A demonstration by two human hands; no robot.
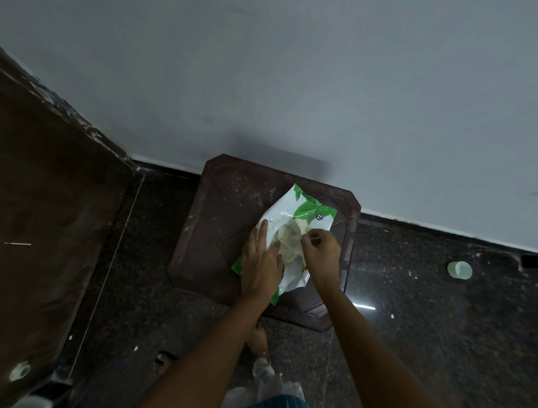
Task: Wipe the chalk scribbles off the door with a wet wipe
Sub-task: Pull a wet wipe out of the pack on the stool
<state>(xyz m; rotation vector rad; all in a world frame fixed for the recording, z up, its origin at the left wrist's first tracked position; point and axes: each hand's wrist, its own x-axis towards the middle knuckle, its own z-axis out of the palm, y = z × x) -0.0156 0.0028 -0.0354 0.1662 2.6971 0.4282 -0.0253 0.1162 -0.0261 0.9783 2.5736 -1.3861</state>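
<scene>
Pack (pixel 311 209), white with green leaves, left fingers (pixel 262 235) flat on it; right fingers (pixel 313 234) pinching wipe (pixel 287 235)

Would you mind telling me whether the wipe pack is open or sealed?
Open: crumpled wipes show through a gap in the pack; the right hand pinches one, the left hand presses the pack.

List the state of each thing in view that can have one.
pack: open, flat on the stool.
wipe: partly out of the pack, bunched.
left hand: flat, pressing the pack.
right hand: pinching the wipe.
door: white chalk line on it, unwiped.
cup: on the floor, orientation unclear.
</scene>
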